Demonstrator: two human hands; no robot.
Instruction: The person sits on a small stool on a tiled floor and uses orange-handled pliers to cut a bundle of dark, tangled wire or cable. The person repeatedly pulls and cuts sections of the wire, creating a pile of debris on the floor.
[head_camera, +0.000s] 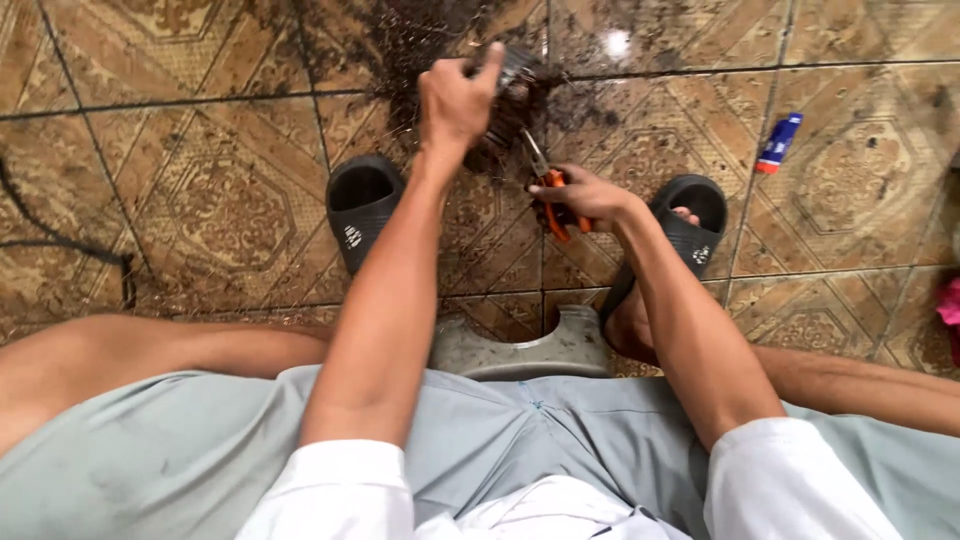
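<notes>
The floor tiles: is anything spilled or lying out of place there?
Yes. Dark crumbs are scattered over the tiles around the object in the left hand. A small blue tube lies loose at the right.

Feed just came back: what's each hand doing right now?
Left hand: closed around a dark clump held over the tiled floor.
Right hand: closed on orange-handled scissors, blades pointing at the clump.
</notes>
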